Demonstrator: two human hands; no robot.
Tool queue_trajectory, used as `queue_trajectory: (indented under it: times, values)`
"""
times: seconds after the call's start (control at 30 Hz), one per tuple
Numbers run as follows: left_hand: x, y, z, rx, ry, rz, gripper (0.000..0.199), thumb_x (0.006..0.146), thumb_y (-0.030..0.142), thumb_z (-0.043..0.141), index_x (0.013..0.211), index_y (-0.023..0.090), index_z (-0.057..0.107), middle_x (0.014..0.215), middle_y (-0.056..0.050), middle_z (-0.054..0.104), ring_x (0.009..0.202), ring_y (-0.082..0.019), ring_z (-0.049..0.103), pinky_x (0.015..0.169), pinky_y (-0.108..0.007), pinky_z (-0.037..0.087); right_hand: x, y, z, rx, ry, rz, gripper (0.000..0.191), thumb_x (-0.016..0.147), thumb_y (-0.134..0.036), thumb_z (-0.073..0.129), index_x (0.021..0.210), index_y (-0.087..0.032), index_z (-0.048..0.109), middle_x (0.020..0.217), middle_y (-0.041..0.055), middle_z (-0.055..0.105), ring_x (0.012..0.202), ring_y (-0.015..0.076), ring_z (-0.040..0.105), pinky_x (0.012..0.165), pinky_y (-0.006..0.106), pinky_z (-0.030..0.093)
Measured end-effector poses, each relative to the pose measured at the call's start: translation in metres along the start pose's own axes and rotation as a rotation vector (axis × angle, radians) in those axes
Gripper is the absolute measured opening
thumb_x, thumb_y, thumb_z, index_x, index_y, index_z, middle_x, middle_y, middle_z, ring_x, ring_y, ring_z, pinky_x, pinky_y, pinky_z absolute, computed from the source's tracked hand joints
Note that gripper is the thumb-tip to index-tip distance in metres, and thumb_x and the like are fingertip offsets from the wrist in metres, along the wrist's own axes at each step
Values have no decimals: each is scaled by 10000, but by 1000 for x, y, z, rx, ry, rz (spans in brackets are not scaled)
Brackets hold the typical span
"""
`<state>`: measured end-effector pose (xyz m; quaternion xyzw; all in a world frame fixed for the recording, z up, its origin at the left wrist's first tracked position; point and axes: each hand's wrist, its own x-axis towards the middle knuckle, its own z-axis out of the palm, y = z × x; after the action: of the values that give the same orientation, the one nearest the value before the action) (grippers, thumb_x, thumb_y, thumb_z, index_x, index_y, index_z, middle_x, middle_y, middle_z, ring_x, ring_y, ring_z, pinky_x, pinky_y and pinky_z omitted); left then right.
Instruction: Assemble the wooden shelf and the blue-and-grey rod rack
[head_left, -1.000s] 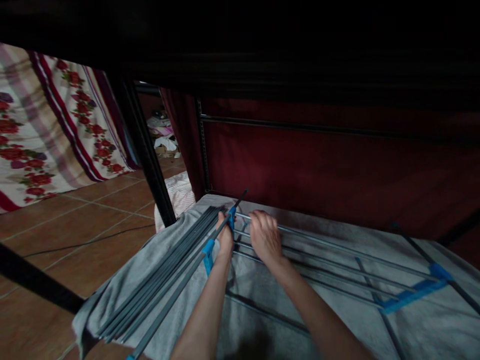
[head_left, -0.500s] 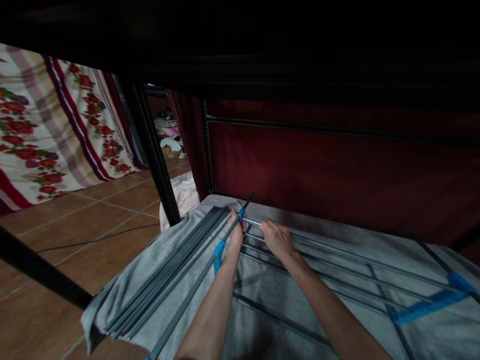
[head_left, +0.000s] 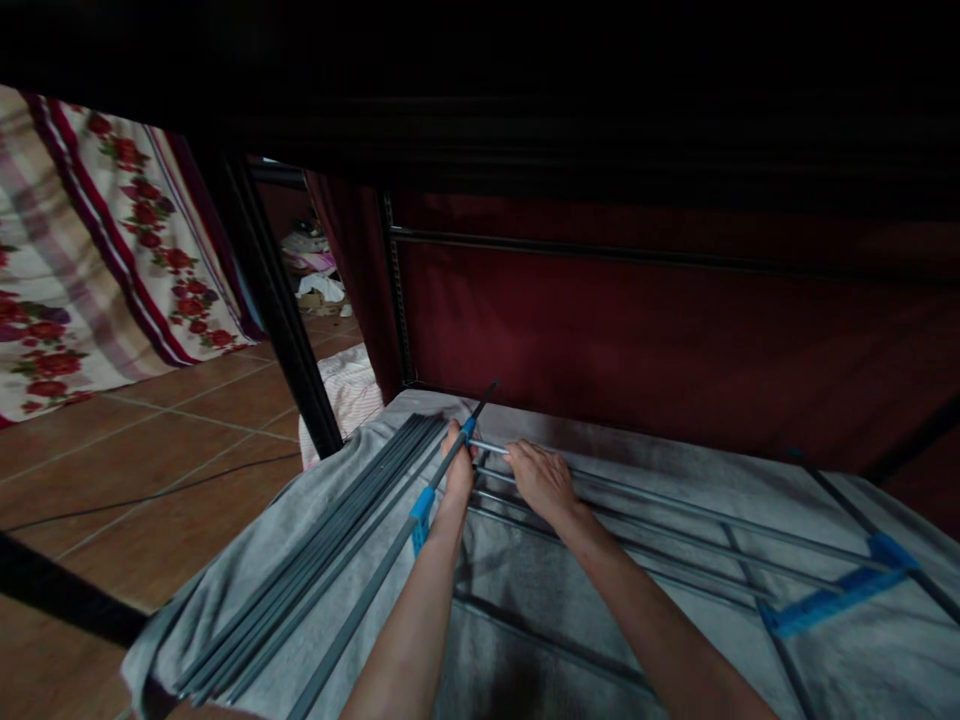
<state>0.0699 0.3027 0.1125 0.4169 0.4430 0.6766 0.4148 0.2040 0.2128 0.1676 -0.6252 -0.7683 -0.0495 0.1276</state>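
My left hand (head_left: 459, 470) is closed around a blue plastic connector (head_left: 468, 430) on a long grey tube (head_left: 382, 570) that slants across the cloth. My right hand (head_left: 541, 480) grips a thin grey rod (head_left: 645, 488) from above, close to its left end, which meets the connector. Whether the rod's tip sits inside the connector I cannot tell. Several parallel rods (head_left: 675, 560) run below it toward a second blue connector piece (head_left: 836, 597) at the right. Lower on the slanting tube is another part of blue plastic (head_left: 421, 515).
A bundle of grey tubes (head_left: 322, 540) lies left of my hands on the grey cloth (head_left: 277, 560). One loose tube (head_left: 555, 645) rests in front. Black metal posts (head_left: 277, 320) and a dark overhead panel (head_left: 480, 100) frame the space. Dark red fabric (head_left: 637, 340) hangs behind.
The view has shifted slightly to the right, so everything appears further left. Both hands keep their holds on the connector and the rod.
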Motion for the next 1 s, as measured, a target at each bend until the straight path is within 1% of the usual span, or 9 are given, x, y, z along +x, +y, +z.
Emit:
queue_trajectory:
  times: [0.1,0.2,0.3,0.47,0.63,0.83,1.0]
  values:
    - [1,2,0,8,-10,-23,583,850,665,375,500,208,465,418,28,396,397,-109,363,422,-245,301,1,-1,-1,6,13,-2,324,1003,-340,272,1090,-252,572,1094,33,656,998,154,598,766,267,383]
    - [3,3,0,-42,26,-54,575,827,690,400,520,208,458,429,37,393,397,-99,360,421,-240,299,5,-2,0,8,35,-24,331,1004,-337,260,1080,-254,572,1074,24,660,980,157,605,762,272,386]
    - [6,3,-2,-82,51,-84,556,801,698,444,538,209,462,450,41,406,404,-95,372,418,-235,301,8,-5,1,3,21,-20,328,1004,-332,264,1071,-253,576,1073,23,661,965,158,611,756,272,390]
    - [8,4,-3,-101,85,-117,572,775,718,449,546,195,491,468,27,459,393,-87,388,403,-222,298,10,-9,3,19,33,-26,330,1002,-331,270,1087,-256,579,1057,25,664,958,160,612,764,268,388]
    - [8,6,-4,-98,64,-107,579,785,709,438,539,188,494,437,37,429,383,-81,377,400,-213,301,11,-10,5,25,10,-31,331,1002,-321,270,1096,-258,581,1077,28,661,967,160,610,758,272,387]
    - [7,3,-4,-103,108,-131,551,780,693,467,581,181,518,501,29,488,413,-84,421,408,-211,317,11,-10,6,16,13,-15,337,1001,-328,267,1108,-258,579,1088,33,658,982,162,608,778,268,394]
    - [7,3,-4,-116,116,-128,537,795,677,463,582,186,511,494,28,479,426,-89,436,418,-209,342,11,-10,6,12,13,-7,340,1002,-328,262,1088,-247,581,1101,43,656,989,167,606,772,270,395]
